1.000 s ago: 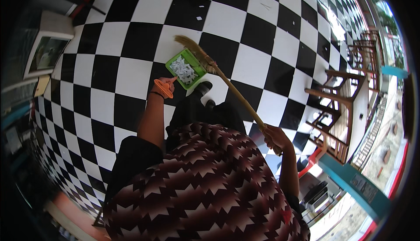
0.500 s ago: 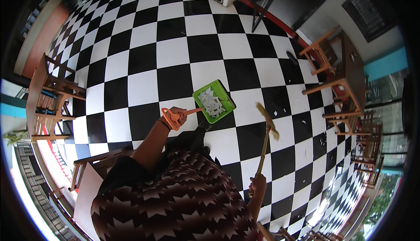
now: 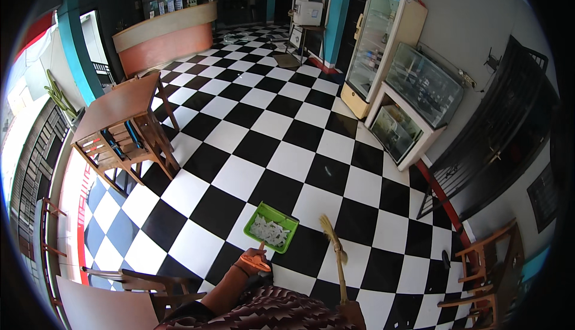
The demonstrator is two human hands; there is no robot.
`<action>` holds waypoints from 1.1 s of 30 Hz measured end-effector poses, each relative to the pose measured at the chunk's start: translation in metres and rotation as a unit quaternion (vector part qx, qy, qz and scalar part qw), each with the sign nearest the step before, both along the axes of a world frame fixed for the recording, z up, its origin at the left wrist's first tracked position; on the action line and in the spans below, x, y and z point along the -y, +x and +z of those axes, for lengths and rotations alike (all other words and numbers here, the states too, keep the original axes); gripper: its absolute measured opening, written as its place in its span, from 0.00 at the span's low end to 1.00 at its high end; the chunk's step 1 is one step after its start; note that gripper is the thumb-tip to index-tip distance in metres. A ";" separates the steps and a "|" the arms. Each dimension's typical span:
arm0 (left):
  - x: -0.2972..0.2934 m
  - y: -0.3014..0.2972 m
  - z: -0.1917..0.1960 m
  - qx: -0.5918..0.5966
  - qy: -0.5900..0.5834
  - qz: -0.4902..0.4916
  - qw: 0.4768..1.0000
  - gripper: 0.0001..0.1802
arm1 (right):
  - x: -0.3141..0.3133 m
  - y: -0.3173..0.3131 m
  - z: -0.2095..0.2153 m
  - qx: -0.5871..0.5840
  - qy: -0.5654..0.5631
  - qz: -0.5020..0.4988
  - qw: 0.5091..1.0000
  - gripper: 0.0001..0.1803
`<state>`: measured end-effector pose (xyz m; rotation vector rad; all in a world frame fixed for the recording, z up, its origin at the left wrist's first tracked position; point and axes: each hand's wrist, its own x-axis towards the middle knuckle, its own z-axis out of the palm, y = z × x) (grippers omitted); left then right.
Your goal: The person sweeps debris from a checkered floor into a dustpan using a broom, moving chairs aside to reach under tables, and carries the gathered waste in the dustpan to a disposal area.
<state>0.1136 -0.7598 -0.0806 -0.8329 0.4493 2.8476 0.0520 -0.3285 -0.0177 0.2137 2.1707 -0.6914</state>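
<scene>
- Floor (image 3: 281,162): black and white checker tiles fill the centre of the frame; hard and smooth, so swept scraps would likely slide on it.
- Display fridge (image 3: 383,42) and glass cabinet (image 3: 419,102): upper right, against the wall.
- Wooden counter (image 3: 120,111): left of centre, with chairs tucked beneath.
- Broom (image 3: 335,252): lower centre, bristles up near the dustpan, stick running down to the right hand (image 3: 350,312); the fingers appear closed about the stick's lower end, though largely cut off. Judged light and stiff; best held along the stick.
- Dustpan (image 3: 272,227): green, lower centre, carrying 1 heap of pale scraps. Judged light, rigid plastic, prone to spill if tilted; hold by the handle.
- Left hand (image 3: 254,261): just below the dustpan, fingers closed on its orange handle.
</scene>
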 end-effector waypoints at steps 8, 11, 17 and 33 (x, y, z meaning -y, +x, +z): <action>0.171 -0.080 0.037 0.063 -0.216 0.108 0.968 0.26 | 0.243 -0.212 -0.021 0.157 -0.099 -0.097 0.978 0.11; 0.227 -0.129 0.064 0.126 -0.014 0.180 0.975 0.27 | 0.315 -0.278 -0.035 0.171 -0.166 -0.070 0.969 0.11; 0.334 -0.228 0.058 0.129 -0.203 0.206 0.949 0.17 | 0.460 -0.443 -0.078 0.193 -0.193 0.033 0.962 0.13; 0.651 -0.533 -0.025 0.023 -0.180 0.262 0.948 0.29 | 0.814 -0.824 -0.045 0.205 -0.190 0.060 0.958 0.13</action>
